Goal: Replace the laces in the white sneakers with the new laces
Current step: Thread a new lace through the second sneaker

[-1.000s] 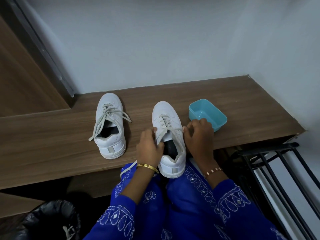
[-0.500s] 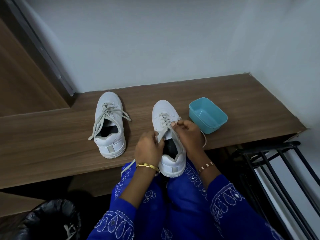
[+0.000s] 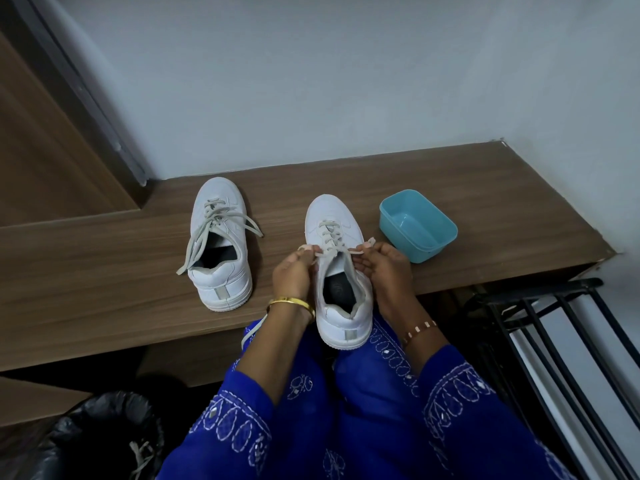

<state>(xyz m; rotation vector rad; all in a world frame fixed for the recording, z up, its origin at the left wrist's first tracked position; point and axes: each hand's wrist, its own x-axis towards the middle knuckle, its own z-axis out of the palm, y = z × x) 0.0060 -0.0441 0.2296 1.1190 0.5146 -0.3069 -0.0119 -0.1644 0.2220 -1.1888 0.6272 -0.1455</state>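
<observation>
I saw my left hand (image 3: 292, 271) and right hand (image 3: 386, 268) pinching the grey lace (image 3: 332, 252) ends crosswise over the near white sneaker (image 3: 341, 271), toe pointing away

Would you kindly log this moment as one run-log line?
left hand: pinches lace | right hand: pinches lace | lace: stretched across near sneaker | other sneaker: untouched

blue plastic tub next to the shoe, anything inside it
The blue rectangular plastic tub shows only its bare floor and far walls. The strip of floor right behind its near wall is hidden from this angle.
</observation>
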